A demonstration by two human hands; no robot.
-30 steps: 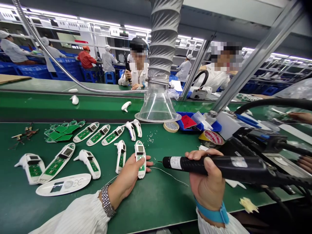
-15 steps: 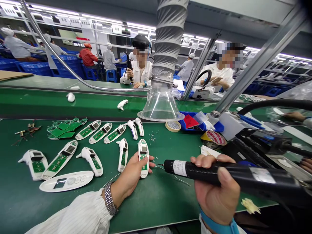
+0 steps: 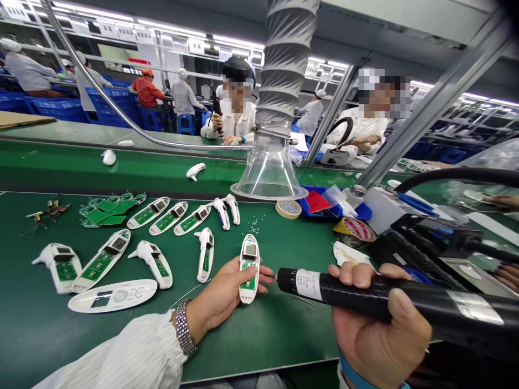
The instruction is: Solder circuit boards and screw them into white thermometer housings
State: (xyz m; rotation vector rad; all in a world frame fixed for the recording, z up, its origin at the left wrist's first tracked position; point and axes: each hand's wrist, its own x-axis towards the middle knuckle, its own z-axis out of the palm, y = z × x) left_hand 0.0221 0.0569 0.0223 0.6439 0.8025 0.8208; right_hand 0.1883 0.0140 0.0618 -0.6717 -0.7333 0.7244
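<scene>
My left hand (image 3: 225,294) is closed around a white device half with a green circuit board (image 3: 248,267), holding it on the green mat (image 3: 267,329). My right hand (image 3: 375,329) grips a black electric tool (image 3: 365,294) lying nearly level, its tip almost touching the right edge of the held device. A thin wire (image 3: 302,298) lies on the mat under the tool tip.
Several more white device halves (image 3: 162,219) and loose green boards (image 3: 107,212) lie to the left. A clear fume hood (image 3: 268,173), tape rolls (image 3: 287,209), a blue tray (image 3: 324,208) and a tool stand (image 3: 425,237) sit behind. Other workers sit beyond the conveyor (image 3: 121,167).
My left hand has shifted the held device slightly right and toward the tool. The tool tip has come up close to the device's edge.
</scene>
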